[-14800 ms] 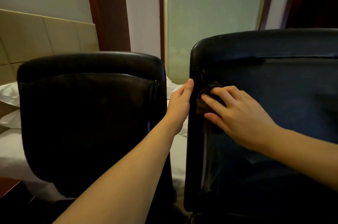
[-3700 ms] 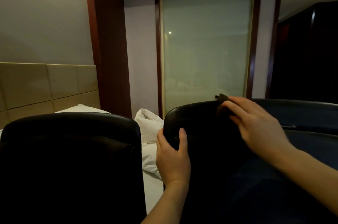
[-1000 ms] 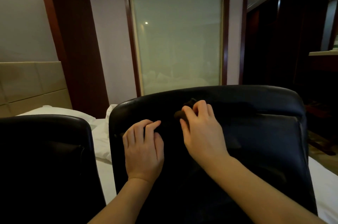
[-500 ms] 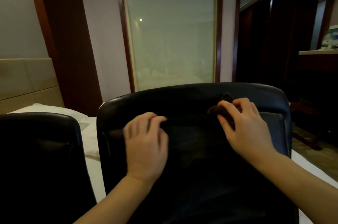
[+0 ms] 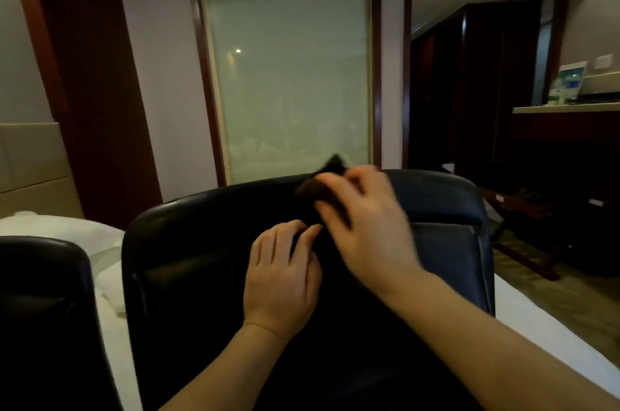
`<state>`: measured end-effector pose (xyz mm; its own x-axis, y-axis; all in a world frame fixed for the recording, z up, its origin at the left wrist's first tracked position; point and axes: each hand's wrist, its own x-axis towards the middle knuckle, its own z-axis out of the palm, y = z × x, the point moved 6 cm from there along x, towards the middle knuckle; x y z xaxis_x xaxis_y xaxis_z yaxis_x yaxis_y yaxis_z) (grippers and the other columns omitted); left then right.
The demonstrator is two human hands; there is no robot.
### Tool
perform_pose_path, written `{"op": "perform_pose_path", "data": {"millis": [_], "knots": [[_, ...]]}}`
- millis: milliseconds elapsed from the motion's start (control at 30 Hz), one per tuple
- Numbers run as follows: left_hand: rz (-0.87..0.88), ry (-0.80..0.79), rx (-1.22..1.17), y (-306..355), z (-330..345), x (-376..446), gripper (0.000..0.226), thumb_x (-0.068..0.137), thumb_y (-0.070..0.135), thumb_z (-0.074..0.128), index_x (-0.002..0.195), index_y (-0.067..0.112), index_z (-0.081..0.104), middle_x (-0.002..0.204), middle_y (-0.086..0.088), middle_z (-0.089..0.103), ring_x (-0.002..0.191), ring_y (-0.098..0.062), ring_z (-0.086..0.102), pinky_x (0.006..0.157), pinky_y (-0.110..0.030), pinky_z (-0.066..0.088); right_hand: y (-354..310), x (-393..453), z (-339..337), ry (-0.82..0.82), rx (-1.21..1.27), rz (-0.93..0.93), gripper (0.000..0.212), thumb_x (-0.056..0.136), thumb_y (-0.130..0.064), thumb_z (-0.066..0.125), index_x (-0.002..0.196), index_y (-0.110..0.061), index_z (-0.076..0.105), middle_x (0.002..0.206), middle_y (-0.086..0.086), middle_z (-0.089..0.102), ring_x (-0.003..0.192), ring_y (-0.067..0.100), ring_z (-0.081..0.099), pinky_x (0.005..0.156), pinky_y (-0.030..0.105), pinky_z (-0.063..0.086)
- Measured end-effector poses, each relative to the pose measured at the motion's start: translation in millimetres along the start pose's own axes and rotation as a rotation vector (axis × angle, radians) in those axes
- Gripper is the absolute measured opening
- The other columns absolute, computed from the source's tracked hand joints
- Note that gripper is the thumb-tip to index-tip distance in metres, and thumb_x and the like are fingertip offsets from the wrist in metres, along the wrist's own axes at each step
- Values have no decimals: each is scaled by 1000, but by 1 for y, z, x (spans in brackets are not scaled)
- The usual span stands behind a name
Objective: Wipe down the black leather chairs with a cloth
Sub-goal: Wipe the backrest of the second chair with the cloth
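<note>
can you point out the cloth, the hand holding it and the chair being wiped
cloth (image 5: 313, 189): head view, on the dark bunched part left of the fingers.
right hand (image 5: 365, 226): head view, on the back of the hand.
chair (image 5: 201, 242): head view, on the left of its black backrest.

no legible text, card print too blurred

The room is dim and the picture has a warm, slightly green tone. Most light comes from the frosted glass panel (image 5: 288, 75), which glows pale, with one small bright spot on it. The black chair back (image 5: 201, 259) is almost without detail in its lower part; only its top edge shows a soft shine. The right hand (image 5: 365, 226) is blurred by motion. Straight lines bend at the edges of the wide-angle view.
</note>
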<state>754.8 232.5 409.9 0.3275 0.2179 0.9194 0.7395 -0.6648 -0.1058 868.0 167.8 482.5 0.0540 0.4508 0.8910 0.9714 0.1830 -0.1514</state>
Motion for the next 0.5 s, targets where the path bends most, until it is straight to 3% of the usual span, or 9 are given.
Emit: {"op": "perform_pose_path", "data": {"millis": [100, 167, 367, 500], "knots": [[-5, 52, -15, -2, 0, -1, 38, 97, 26, 41, 112, 6, 70, 115, -15, 65, 108, -28, 55, 101, -40, 37, -14, 11, 32, -96, -69, -30, 36, 95, -30, 56, 131, -22, 54, 121, 4, 47, 109, 18, 47, 82, 31, 52], [-14, 54, -49, -3, 1, 0, 39, 97, 25, 41, 116, 9, 70, 116, -12, 65, 109, -28, 56, 101, -38, 37, 3, 10, 31, -106, -108, -11, 36, 95, -32, 56, 131, -25, 52, 122, 4, 46, 109, 20, 46, 81, 33, 52], [-19, 23, -107, 1, 2, 1, 40, 98, 27, 40, 126, 14, 67, 121, -7, 62, 113, -25, 55, 101, -39, 41, 103, -21, -31, -10, -286, 154, 38, 92, -31, 57, 130, -29, 51, 128, 4, 41, 116, 23, 40, 95, 35, 40], [-16, 11, -75, 1, 3, 0, 40, 98, 28, 40, 126, 15, 66, 121, -7, 62, 114, -26, 56, 102, -40, 42, 101, -29, -27, 16, -236, 262, 40, 95, -33, 53, 135, -26, 50, 130, 3, 38, 118, 19, 40, 95, 34, 44]]}}
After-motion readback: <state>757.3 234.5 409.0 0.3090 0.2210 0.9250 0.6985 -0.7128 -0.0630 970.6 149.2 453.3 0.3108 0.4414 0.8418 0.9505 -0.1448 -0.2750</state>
